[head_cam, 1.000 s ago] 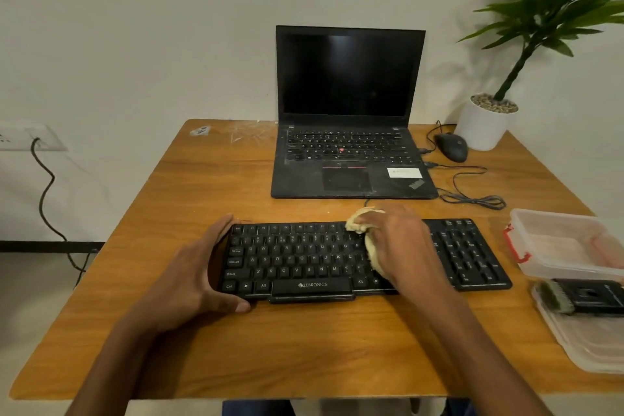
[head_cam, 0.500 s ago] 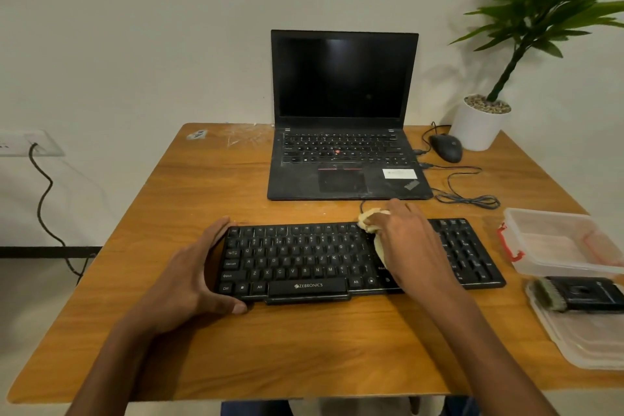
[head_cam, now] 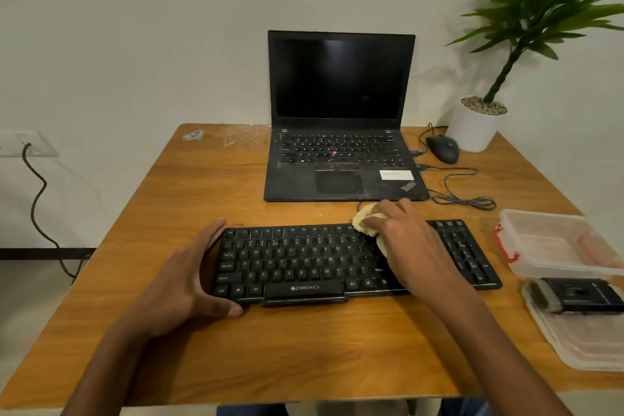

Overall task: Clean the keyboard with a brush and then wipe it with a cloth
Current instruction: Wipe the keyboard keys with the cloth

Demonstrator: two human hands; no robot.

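Black keyboard (head_cam: 337, 260) lies lengthwise across the counter (head_cam: 304, 348). Right hand (head_cam: 410, 243) presses the bunched cloth (head_cam: 366, 224) on its far-right keys; left hand (head_cam: 182, 284), fingers spread, braces its left end.

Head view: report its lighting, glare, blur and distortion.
Head view: warm, dim light; the plant throws a soft shadow on the wall; faint sheen on the laptop screen; wide-angle bending toward the table edges; right hand and cloth slightly smeared, while the keyboard lettering reads sharply.
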